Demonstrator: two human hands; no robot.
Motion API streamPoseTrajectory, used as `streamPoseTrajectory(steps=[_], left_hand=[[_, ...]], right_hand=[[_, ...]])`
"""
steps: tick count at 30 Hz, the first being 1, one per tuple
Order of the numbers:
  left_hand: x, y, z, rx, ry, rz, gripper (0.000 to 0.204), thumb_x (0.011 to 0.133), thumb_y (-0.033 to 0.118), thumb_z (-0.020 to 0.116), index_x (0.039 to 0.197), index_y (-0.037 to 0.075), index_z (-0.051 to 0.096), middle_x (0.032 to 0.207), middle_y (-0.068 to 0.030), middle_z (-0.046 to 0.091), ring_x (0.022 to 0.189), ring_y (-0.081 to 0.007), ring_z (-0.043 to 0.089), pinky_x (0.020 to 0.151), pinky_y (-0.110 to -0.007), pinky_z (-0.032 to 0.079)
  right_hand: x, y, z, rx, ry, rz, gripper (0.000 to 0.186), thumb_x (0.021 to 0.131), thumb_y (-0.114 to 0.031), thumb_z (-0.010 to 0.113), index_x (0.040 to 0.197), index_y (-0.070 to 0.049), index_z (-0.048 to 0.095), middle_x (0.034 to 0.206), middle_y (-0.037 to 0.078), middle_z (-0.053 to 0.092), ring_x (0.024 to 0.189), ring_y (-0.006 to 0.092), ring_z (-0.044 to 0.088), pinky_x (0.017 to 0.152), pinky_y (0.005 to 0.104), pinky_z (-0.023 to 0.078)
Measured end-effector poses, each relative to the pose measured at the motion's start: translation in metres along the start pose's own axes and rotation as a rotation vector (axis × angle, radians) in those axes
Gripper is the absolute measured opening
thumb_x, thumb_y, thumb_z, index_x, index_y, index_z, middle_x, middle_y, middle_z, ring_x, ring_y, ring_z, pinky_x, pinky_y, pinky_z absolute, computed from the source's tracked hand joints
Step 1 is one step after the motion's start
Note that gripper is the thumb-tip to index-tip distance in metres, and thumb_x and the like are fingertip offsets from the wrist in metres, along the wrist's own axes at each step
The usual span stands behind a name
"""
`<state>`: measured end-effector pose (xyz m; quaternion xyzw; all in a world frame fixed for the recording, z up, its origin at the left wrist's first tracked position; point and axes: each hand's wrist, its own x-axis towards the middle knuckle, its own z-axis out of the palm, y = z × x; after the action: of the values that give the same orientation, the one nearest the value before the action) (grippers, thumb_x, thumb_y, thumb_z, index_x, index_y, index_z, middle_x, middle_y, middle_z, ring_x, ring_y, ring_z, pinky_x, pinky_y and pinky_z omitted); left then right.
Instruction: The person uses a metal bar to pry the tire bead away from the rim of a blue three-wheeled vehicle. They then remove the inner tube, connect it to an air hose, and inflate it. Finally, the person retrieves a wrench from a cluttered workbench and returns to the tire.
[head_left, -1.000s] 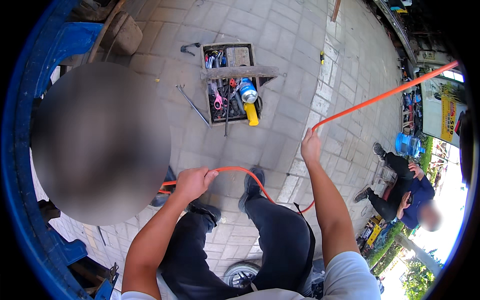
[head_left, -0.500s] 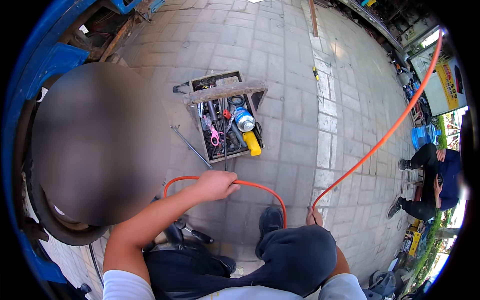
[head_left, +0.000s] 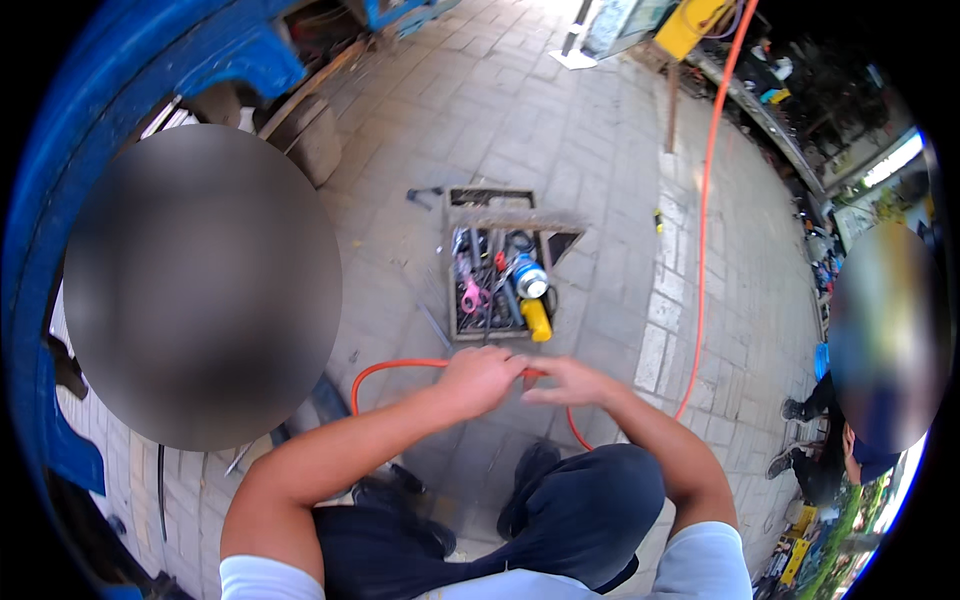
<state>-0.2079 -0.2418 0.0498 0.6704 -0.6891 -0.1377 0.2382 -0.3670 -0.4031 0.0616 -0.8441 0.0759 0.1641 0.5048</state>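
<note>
My left hand (head_left: pixel 484 380) is closed around an orange hose (head_left: pixel 400 363) in front of my knees. The hose bends down on the left; another stretch runs from beside my right knee up to the top of the picture. My right hand (head_left: pixel 572 381) has come close to the left one, its fingers stretched out over the hose; whether they touch it is hard to tell. Just beyond my hands stands an open toolbox (head_left: pixel 453 300) with a bar across it. Inside are pink-handled scissors (head_left: pixel 472 294), a blue-and-white can (head_left: pixel 529 277) and a yellow-handled thing (head_left: pixel 537 321).
A blue vehicle frame (head_left: pixel 45 250) rises on the left, beside a blurred-out round patch. A metal rod (head_left: pixel 432 322) lies left of the toolbox. At right, a person in dark trousers (head_left: pixel 822 440) sits near cluttered goods. A small yellow-and-black item (head_left: pixel 658 221) lies on the paving.
My right hand has left the hose beside my right knee and moved left and up to my left hand. The view has turned, so the toolbox appears farther right.
</note>
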Motion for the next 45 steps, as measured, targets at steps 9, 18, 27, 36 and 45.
streamPoseTrajectory(steps=[9,18,27,36,45], left_hand=[[-0.055,-0.008,-0.137,-0.042,-0.115,-0.208,0.057,0.077,0.022,0.071,0.125,-0.001,0.052,0.110,-0.0210,0.061,0.103,-0.0360,0.057,0.091,-0.045,0.043],[-0.088,0.103,-0.123,0.004,0.010,-0.430,0.031,0.089,0.016,0.053,0.117,0.004,0.060,0.104,-0.0231,0.063,0.100,-0.0418,0.055,0.094,-0.051,0.039],[0.066,0.374,-0.340,-0.571,-0.396,-0.607,0.040,0.086,0.020,0.055,0.123,0.006,0.053,0.095,-0.0221,0.067,0.081,-0.0396,0.064,0.069,-0.047,0.052],[0.361,0.538,-0.404,-0.251,-0.125,0.171,0.016,0.081,0.019,0.064,0.088,0.006,0.069,0.097,-0.0103,0.067,0.102,-0.0322,0.058,0.084,-0.043,0.042],[0.542,0.396,-0.302,0.037,-0.252,-0.248,0.038,0.092,0.026,0.047,0.124,0.008,0.056,0.118,-0.0194,0.062,0.112,-0.0388,0.056,0.099,-0.049,0.041]], right_hand=[[-0.039,-0.106,-0.038,-0.621,0.420,-0.135,0.053,0.085,-0.036,0.065,0.129,-0.010,0.050,0.118,0.009,0.057,0.115,0.0267,0.050,0.094,0.0482,0.036],[-0.112,-0.151,-0.006,-0.233,0.764,0.118,0.033,0.082,-0.023,0.064,0.109,-0.005,0.058,0.113,0.013,0.055,0.105,0.0314,0.053,0.091,0.0434,0.043],[-0.379,-0.252,-0.027,0.092,0.604,0.893,0.037,0.082,-0.036,0.062,0.107,-0.008,0.066,0.111,0.016,0.062,0.110,0.0353,0.056,0.091,0.0459,0.047],[-0.478,-0.248,-0.248,1.497,1.289,0.658,0.053,0.095,-0.048,0.048,0.124,-0.005,0.057,0.126,0.012,0.058,0.120,0.0253,0.051,0.099,0.0409,0.040],[-0.555,-0.299,-0.473,1.391,1.079,-0.292,0.050,0.100,-0.040,0.041,0.129,0.000,0.054,0.129,0.013,0.057,0.115,0.0249,0.055,0.097,0.0391,0.043]])
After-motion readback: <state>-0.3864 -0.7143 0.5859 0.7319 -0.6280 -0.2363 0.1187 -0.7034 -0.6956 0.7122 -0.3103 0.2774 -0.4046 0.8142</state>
